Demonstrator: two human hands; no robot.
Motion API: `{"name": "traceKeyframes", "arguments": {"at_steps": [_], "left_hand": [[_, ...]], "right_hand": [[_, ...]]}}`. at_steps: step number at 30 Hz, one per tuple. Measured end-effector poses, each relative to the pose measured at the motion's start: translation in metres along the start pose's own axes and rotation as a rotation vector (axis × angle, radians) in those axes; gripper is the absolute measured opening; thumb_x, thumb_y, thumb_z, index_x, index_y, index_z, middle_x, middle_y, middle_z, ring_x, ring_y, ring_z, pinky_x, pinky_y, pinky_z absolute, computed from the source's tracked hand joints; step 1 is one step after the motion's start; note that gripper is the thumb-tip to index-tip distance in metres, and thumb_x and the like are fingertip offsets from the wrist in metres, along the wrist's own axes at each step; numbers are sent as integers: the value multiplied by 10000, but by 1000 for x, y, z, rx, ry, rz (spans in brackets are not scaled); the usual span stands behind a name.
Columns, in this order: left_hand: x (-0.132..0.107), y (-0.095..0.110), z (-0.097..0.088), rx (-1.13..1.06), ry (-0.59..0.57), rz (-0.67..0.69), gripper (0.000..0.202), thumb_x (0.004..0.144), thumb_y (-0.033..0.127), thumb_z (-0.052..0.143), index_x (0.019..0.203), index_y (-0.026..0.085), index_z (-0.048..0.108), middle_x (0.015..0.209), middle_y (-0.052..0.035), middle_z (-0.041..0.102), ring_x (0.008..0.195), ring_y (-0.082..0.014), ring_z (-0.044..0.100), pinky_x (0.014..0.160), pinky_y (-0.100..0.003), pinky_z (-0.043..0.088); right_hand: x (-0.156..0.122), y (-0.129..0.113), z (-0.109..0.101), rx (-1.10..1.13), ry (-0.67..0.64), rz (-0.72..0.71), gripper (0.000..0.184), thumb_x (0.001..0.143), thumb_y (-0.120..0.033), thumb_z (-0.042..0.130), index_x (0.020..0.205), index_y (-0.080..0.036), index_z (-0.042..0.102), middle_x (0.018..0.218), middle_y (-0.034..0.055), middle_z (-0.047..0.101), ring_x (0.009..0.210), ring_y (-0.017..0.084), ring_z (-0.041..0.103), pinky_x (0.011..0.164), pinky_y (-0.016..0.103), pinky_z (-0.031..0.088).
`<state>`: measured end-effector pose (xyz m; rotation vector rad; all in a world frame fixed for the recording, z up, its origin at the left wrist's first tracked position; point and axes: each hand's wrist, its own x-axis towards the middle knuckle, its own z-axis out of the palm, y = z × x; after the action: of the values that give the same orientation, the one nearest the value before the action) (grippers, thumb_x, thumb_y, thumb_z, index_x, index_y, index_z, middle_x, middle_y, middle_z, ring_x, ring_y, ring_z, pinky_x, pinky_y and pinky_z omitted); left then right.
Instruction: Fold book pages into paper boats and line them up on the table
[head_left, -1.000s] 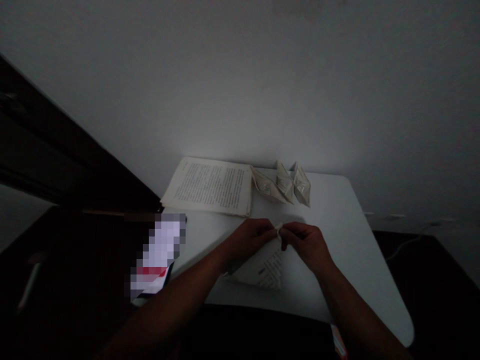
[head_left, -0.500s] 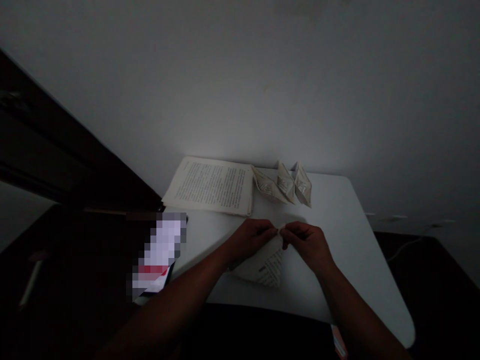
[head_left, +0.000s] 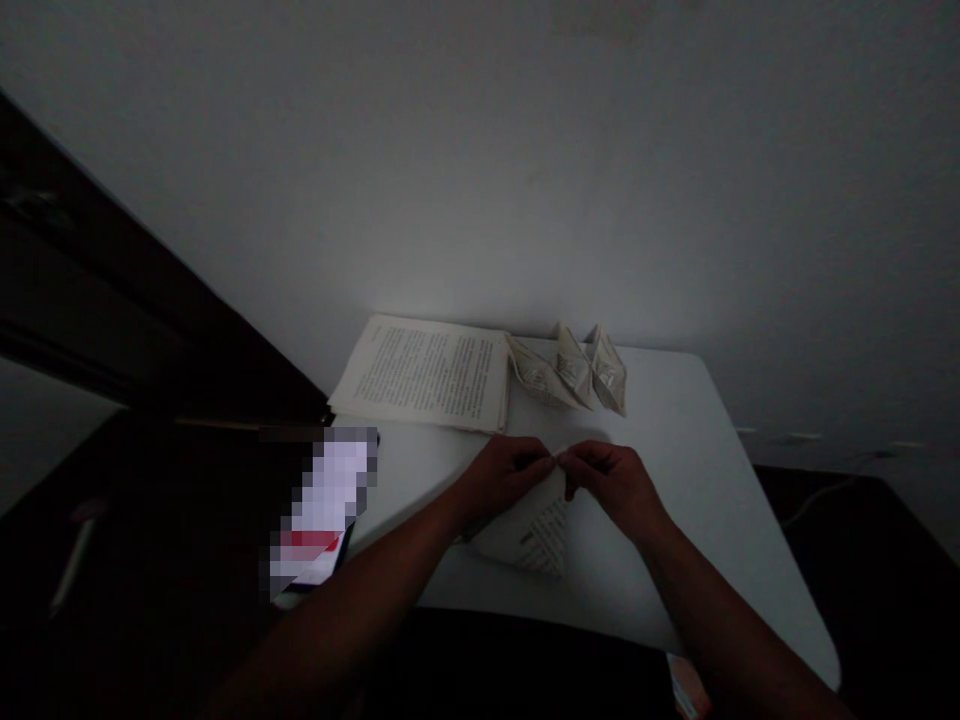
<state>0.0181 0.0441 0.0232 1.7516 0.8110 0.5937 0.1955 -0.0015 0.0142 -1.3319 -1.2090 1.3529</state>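
Observation:
A folded printed paper (head_left: 534,530) lies on the white table (head_left: 690,480) in front of me. My left hand (head_left: 504,478) and my right hand (head_left: 611,482) meet at its top corner, each with fingertips pinched on the paper. The fold's lower point faces me. Behind the hands stand three folded paper boats (head_left: 574,370), side by side near the wall.
An open book or stack of printed pages (head_left: 427,372) lies at the table's back left. A blurred-out object (head_left: 322,510) sits at the table's left edge. Dark furniture (head_left: 127,340) fills the left. A pale wall rises directly behind the table.
The hands have kept pinching the paper's top corner with only small finger shifts. The view has drifted slightly.

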Motion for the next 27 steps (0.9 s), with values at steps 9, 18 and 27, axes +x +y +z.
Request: {"name": "traceKeyframes", "arguments": {"at_steps": [9,18,27], "left_hand": [[1,-1,-2,-231,56,-111,251,772,337,524,628,131,524,574,41,444,549,-82,397,528,-203,334],[0,-4,5,-377,-67,-152,300,746,415,555,665,127,529,523,56,403,471,-54,333,457,-185,263],[0,4,5,-239,-13,-67,279,741,359,547,588,129,511,534,53,390,518,-65,346,501,-192,299]], "right_hand": [[17,-8,2,-173,-149,-127,439,853,-531,457,613,-175,547,505,-7,556,492,112,511,537,244,401],[10,-3,3,-60,-178,-45,411,801,-495,527,536,-188,456,399,-51,444,376,75,388,397,211,290],[6,2,5,1,-85,-46,452,777,-519,540,497,-196,395,404,-60,357,365,60,298,357,211,223]]}}
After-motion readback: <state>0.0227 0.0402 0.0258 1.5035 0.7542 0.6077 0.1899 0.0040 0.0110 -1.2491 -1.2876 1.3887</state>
